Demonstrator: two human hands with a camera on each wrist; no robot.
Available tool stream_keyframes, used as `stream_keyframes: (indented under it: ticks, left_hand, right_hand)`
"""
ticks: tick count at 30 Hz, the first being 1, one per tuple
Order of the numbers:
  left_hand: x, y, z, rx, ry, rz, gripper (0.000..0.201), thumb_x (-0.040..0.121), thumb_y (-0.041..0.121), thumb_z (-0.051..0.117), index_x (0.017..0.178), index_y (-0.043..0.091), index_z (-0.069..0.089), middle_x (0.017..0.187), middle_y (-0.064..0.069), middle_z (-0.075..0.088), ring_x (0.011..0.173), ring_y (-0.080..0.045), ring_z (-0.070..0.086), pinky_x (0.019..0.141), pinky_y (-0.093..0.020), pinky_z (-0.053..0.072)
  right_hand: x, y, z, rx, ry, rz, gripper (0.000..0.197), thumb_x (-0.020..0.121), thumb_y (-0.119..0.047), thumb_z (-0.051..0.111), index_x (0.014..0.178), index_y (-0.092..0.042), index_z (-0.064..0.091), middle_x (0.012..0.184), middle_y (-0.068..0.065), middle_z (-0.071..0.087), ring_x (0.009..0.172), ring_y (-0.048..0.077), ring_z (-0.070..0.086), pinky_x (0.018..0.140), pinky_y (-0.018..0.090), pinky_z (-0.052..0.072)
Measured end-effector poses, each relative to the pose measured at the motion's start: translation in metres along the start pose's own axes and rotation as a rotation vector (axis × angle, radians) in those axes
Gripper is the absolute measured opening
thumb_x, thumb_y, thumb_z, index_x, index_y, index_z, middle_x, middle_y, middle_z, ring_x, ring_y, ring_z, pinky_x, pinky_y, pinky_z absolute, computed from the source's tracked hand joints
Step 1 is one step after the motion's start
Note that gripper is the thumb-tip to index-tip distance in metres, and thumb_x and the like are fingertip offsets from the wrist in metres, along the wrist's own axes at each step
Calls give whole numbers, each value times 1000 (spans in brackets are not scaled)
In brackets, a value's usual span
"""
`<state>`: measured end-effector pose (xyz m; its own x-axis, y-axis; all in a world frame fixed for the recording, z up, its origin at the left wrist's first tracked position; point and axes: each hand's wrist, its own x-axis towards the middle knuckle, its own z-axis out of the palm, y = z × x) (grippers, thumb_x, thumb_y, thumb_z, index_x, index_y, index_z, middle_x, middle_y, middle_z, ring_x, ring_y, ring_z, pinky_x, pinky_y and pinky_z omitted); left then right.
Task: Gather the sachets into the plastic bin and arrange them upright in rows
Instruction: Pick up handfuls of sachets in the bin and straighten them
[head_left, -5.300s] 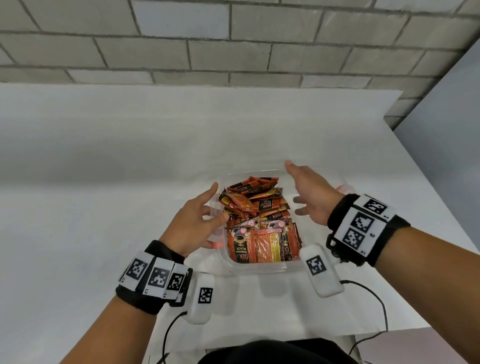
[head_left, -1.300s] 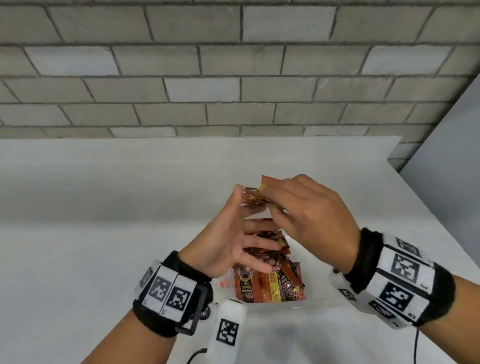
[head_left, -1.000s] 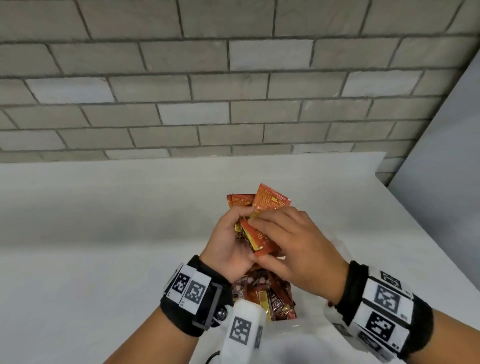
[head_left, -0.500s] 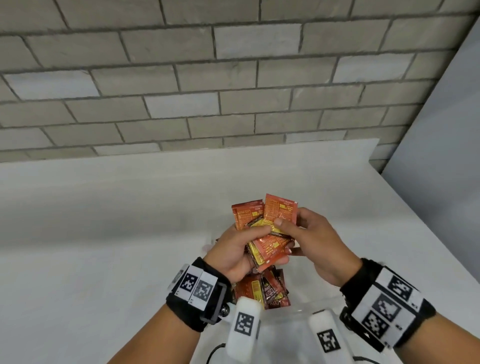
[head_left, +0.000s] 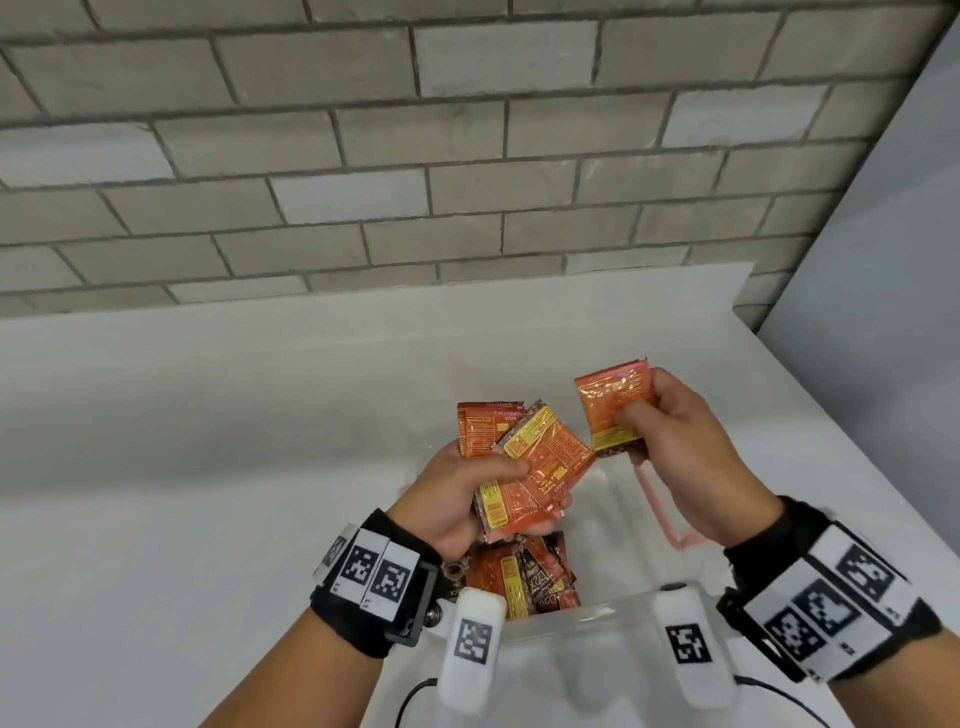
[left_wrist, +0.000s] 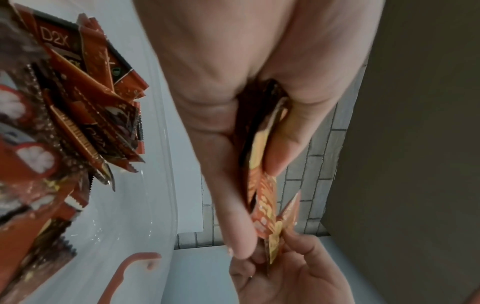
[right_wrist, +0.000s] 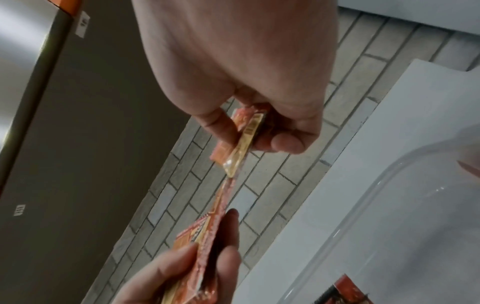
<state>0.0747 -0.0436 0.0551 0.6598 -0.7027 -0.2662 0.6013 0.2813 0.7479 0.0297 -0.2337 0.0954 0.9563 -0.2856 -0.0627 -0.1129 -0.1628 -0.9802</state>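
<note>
While both hands hold sachets above the clear plastic bin (head_left: 613, 616):
The left hand (head_left: 457, 499) grips a fanned bunch of sachets (head_left: 530, 462); the right hand (head_left: 680, 441) pinches a single orange sachet (head_left: 613, 400) by its lower edge.

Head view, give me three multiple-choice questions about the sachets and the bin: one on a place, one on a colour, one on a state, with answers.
1. Where is the bin?
A. on the white table, near the person
B. against the brick wall
C. on the floor

2. What colour is the sachet in the right hand?
A. blue
B. orange
C. green

3. What is the left hand doing?
A. lying flat on the table
B. pointing at the wall
C. gripping several sachets

Answers:
1 A: the bin's clear rim sits on the table between the two wrists.
2 B: its face is orange with a yellow panel.
3 C: the fingers curl round a fanned bunch held above the bin.
</note>
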Motion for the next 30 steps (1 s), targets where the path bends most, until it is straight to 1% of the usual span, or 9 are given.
stream_keyframes:
  ticks: [4,10,12,15,20,22,24,27,30]
  left_hand:
    - [2,2,-1,64,15,-41,47,76,-4,64,121,3,53,107,-26,67,83,-41,69,52,-36,58]
    - [6,2,-5,111,59,-40,34,83,-9,56,114,5,57,101,-22,69,79,-37,70,49,-34,57]
    - [7,1,-2,107,53,-48,33,83,-9,57,112,7,57,99,-21,70,80,-37,70,52,-36,58]
    - [11,0,6,99,59,-13,31,80,-5,60,108,9,61,98,-17,71,84,-33,70,58,-41,60]
    - [13,2,8,53,75,-28,43,80,18,67,120,8,55,111,-21,67,97,-38,67,74,-52,56]
    - [13,2,6,-17,98,-56,46,84,20,61,126,4,50,115,-26,64,100,-43,64,72,-54,57]
    - [12,2,3,-47,93,-66,37,90,18,49,124,3,52,111,-27,65,100,-46,64,64,-50,59]
    - [12,1,1,-22,93,-83,32,94,17,50,123,2,52,106,-26,65,92,-43,66,58,-45,59]
    - [13,1,5,5,93,-94,50,85,22,59,129,1,47,109,-26,65,87,-38,68,58,-46,59]
  right_hand:
    - [-4,-2,4,-100,-101,-5,17,92,-1,46,94,-13,58,80,-3,61,54,-10,53,47,7,38]
    - [-1,-9,-2,-43,21,-22,16,93,-8,46,92,-16,59,83,0,64,59,0,58,46,8,39]
    - [-3,-8,3,-134,-87,25,13,92,-10,50,94,-17,60,83,-3,65,61,-1,59,48,9,41]
    - [-5,3,12,-264,-233,71,14,90,-12,55,98,-20,63,88,-5,69,74,4,64,62,17,47]
    - [1,8,9,-229,-167,5,13,89,-8,56,95,-17,64,79,-8,66,62,-7,58,55,11,42]
    - [3,8,5,-228,-122,-22,13,90,-8,56,91,-19,62,80,-7,66,66,-3,60,58,15,46]
    - [5,4,-1,-197,-83,-52,16,91,-6,52,90,-20,60,81,-7,66,69,0,60,61,16,47]
    - [6,-7,-6,-162,-220,-86,18,90,-1,50,94,-16,58,81,-5,63,68,0,57,61,14,45]
    - [6,-9,-3,-371,-422,-136,17,89,-4,56,101,-16,58,94,2,64,83,13,61,74,29,51]
